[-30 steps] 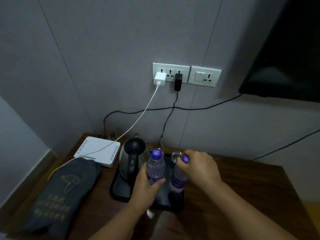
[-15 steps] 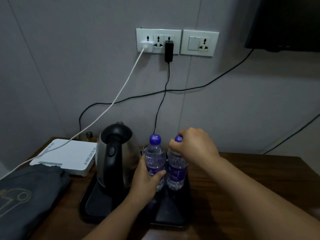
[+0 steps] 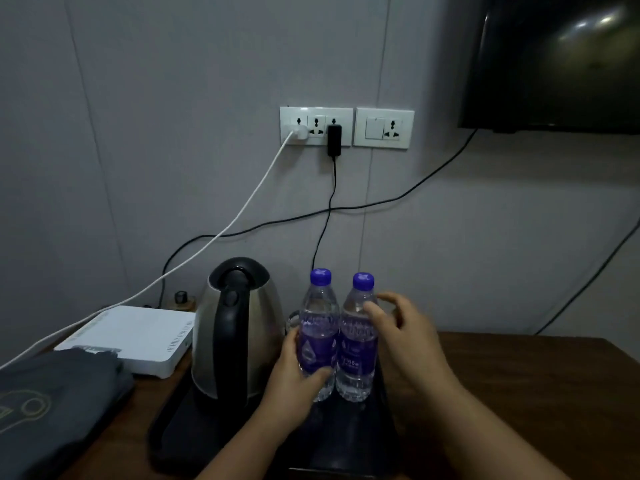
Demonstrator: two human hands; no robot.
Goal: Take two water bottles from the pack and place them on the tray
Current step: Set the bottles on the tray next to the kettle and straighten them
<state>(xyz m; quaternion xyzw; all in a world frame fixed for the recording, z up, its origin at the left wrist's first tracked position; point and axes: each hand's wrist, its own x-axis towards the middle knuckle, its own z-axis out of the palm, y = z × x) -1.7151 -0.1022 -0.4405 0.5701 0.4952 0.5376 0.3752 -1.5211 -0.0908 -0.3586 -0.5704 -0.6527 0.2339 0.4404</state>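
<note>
Two clear water bottles with purple caps and purple labels stand upright side by side on the black tray (image 3: 180, 434), to the right of the kettle. My left hand (image 3: 294, 386) is wrapped around the lower body of the left bottle (image 3: 318, 327). My right hand (image 3: 405, 334) is beside the right bottle (image 3: 358, 362) with fingers spread; its fingertips rest at the bottle's shoulder and it is not closed around it. The pack is not in view.
A steel kettle (image 3: 239, 327) with a black handle stands on the tray's left half. A white router (image 3: 131, 341) and a grey bag (image 3: 52, 410) lie to the left on the wooden table (image 3: 519, 393). Cables hang from the wall sockets (image 3: 317, 128). A dark screen (image 3: 554, 60) hangs upper right.
My right hand has come off the right bottle's cap, dropped to its side and opened. The left hand keeps its hold. The camera has moved closer and lower.
</note>
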